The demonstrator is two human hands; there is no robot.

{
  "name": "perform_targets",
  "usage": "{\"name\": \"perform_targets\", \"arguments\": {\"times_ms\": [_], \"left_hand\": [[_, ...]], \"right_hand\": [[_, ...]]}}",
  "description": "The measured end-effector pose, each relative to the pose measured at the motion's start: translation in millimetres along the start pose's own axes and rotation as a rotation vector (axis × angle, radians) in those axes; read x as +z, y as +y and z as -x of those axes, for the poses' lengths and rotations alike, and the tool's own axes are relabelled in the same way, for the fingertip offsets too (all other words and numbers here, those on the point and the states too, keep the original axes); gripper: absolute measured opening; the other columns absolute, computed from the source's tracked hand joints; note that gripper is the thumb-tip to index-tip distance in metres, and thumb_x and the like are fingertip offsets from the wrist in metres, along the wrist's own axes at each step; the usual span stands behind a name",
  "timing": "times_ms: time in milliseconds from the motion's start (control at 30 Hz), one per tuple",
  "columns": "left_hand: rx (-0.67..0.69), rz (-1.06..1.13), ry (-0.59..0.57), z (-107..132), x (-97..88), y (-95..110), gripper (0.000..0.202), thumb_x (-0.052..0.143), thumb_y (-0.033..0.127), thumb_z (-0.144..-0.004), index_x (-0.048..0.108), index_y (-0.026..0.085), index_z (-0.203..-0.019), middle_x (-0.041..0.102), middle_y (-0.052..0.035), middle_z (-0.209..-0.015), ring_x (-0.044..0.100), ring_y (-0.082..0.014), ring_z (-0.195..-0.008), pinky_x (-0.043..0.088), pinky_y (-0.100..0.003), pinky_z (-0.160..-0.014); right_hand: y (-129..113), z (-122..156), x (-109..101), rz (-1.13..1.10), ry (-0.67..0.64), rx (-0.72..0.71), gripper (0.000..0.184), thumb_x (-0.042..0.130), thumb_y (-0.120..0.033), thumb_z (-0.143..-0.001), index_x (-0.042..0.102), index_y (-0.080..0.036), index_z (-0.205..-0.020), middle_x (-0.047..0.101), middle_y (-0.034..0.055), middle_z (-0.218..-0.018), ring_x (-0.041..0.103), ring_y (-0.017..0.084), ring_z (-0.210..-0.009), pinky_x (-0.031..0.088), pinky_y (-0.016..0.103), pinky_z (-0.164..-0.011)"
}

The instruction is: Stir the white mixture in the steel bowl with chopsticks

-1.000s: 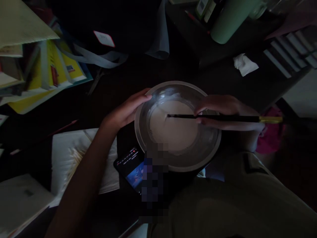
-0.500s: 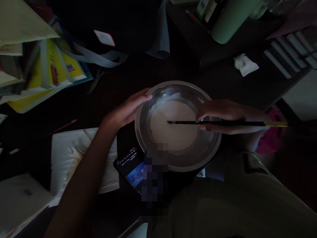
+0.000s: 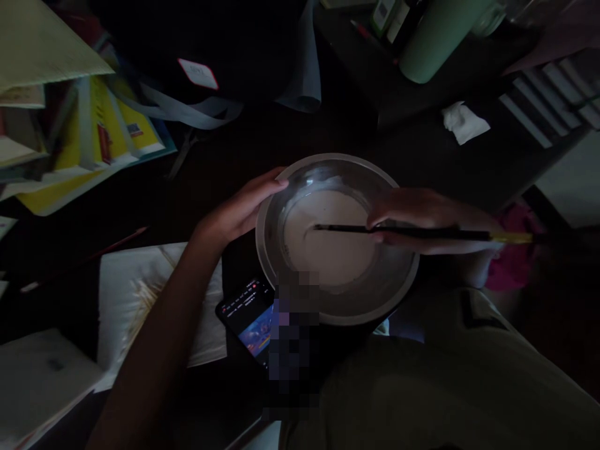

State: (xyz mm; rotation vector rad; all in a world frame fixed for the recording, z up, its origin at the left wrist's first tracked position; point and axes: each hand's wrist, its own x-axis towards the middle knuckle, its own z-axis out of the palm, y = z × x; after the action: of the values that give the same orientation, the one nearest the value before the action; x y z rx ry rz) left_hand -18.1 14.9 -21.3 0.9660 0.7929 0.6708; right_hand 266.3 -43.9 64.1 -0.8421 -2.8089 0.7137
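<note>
A wide metal bowl (image 3: 337, 315) holds a pale, milky liquid (image 3: 328, 256). On its upper left rim, my left hand (image 3: 246, 203) keeps the thumb over the edge, the other fingers outside and partly hidden beneath. My right hand (image 3: 417, 215) reaches over the right rim, pinching a thin dark stick (image 3: 344, 229) with a gold band near its far end. The stick's tip touches the liquid left of centre, where a small curved ripple shows. Dim light hides what kind of stick it is.
Left of the bowl lie a phone (image 3: 250, 325) with its screen lit and a white sheet (image 3: 209, 337) bearing several thin wooden sticks (image 3: 140, 303). Books (image 3: 84, 137) fill the upper left. A green bottle (image 3: 434, 47) and crumpled tissue (image 3: 464, 123) are at upper right.
The stick's tip has shifted slightly left and up in the liquid, and its far end has drawn left with my right hand. My left hand stays on the rim.
</note>
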Motion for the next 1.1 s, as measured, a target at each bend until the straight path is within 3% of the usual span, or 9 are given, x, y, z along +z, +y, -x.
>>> {"name": "perform_targets", "arguments": {"times_ms": [67, 267, 400, 467, 667, 800, 900, 1033, 1100], "left_hand": [[0.001, 0.001, 0.001, 0.5, 0.9, 0.4, 0.034, 0.065, 0.033, -0.084, 0.069, 0.019, -0.115, 0.072, -0.0041, -0.103, 0.067, -0.0208, -0.102, 0.053, -0.026, -0.086], [-0.008, -0.005, -0.003, -0.5, 0.1, 0.4, 0.034, 0.065, 0.034, -0.084, 0.068, 0.019, -0.115, 0.071, -0.0040, -0.105, 0.066, -0.0201, -0.100, 0.053, -0.025, -0.083], [0.011, 0.014, -0.046, -1.5, -1.9, -1.2, 0.032, 0.064, 0.034, -0.086, 0.068, 0.020, -0.114, 0.071, -0.0036, -0.106, 0.066, -0.0204, -0.103, 0.052, -0.026, -0.085], [0.013, -0.007, -0.039, -1.0, -1.9, -1.3, 0.031, 0.062, 0.034, -0.087, 0.068, 0.021, -0.114, 0.071, -0.0038, -0.105, 0.066, -0.0211, -0.105, 0.052, -0.027, -0.088], [-0.013, 0.003, -0.007, 0.7, 0.2, 0.4, 0.035, 0.066, 0.034, -0.084, 0.069, 0.021, -0.116, 0.072, -0.0042, -0.106, 0.067, -0.0208, -0.102, 0.053, -0.026, -0.084], [0.001, 0.030, -0.016, 0.5, 0.2, 0.0, 0.033, 0.066, 0.034, -0.084, 0.069, 0.020, -0.114, 0.072, -0.0046, -0.107, 0.067, -0.0192, -0.101, 0.053, -0.023, -0.082], [-0.001, 0.018, -0.011, 0.4, -0.3, -0.6, 0.034, 0.066, 0.033, -0.085, 0.069, 0.019, -0.116, 0.072, -0.0048, -0.107, 0.067, -0.0200, -0.103, 0.053, -0.024, -0.085], [-0.005, 0.018, -0.021, 0.0, -1.3, -1.3, 0.037, 0.067, 0.035, -0.084, 0.068, 0.020, -0.117, 0.072, -0.0045, -0.108, 0.067, -0.0207, -0.103, 0.054, -0.024, -0.084], [-0.015, 0.019, -0.017, -0.2, -1.5, -1.2, 0.037, 0.067, 0.036, -0.083, 0.068, 0.021, -0.117, 0.072, -0.0045, -0.106, 0.067, -0.0207, -0.103, 0.053, -0.024, -0.083]], "right_hand": [[3.0, 5.5, -5.6, 0.006, 0.001, -0.003, 0.012, 0.056, -0.022, -0.095, 0.059, -0.016, -0.106, 0.065, 0.0040, -0.091, 0.060, 0.013, -0.082, 0.047, 0.029, -0.074], [-1.6, -2.4, 1.8, -0.119, -0.145, -0.267, 0.013, 0.056, -0.021, -0.095, 0.058, -0.015, -0.108, 0.068, 0.0031, -0.092, 0.063, 0.013, -0.089, 0.050, 0.030, -0.080], [-0.9, -3.0, 1.8, -0.005, 0.028, -0.045, 0.016, 0.055, -0.027, -0.096, 0.059, -0.016, -0.107, 0.067, 0.0047, -0.095, 0.062, 0.015, -0.088, 0.049, 0.031, -0.075], [1.2, 2.9, -4.6, 0.030, 0.017, 0.013, 0.014, 0.054, -0.026, -0.096, 0.059, -0.017, -0.106, 0.067, 0.0051, -0.094, 0.061, 0.016, -0.085, 0.048, 0.032, -0.073], [-1.6, 3.3, -3.7, -0.111, -0.162, -0.273, 0.014, 0.057, -0.020, -0.095, 0.058, -0.015, -0.107, 0.068, 0.0037, -0.092, 0.062, 0.015, -0.090, 0.049, 0.031, -0.081], [0.1, 0.8, -2.3, -0.010, -0.026, -0.098, 0.014, 0.054, -0.023, -0.096, 0.058, -0.015, -0.106, 0.066, 0.0055, -0.092, 0.061, 0.015, -0.086, 0.047, 0.031, -0.076], [2.7, 5.1, -9.3, 0.015, -0.028, 0.011, 0.012, 0.051, -0.022, -0.097, 0.058, -0.017, -0.105, 0.066, 0.0057, -0.092, 0.060, 0.016, -0.084, 0.046, 0.032, -0.076], [-0.1, 2.3, -5.7, -0.101, -0.140, -0.239, 0.010, 0.055, -0.018, -0.095, 0.057, -0.016, -0.105, 0.066, 0.0040, -0.091, 0.060, 0.015, -0.088, 0.048, 0.030, -0.080], [-1.5, -1.7, 0.9, -0.109, -0.149, -0.274, 0.011, 0.055, -0.018, -0.095, 0.056, -0.014, -0.106, 0.066, 0.0040, -0.091, 0.060, 0.014, -0.090, 0.047, 0.029, -0.081]]}}
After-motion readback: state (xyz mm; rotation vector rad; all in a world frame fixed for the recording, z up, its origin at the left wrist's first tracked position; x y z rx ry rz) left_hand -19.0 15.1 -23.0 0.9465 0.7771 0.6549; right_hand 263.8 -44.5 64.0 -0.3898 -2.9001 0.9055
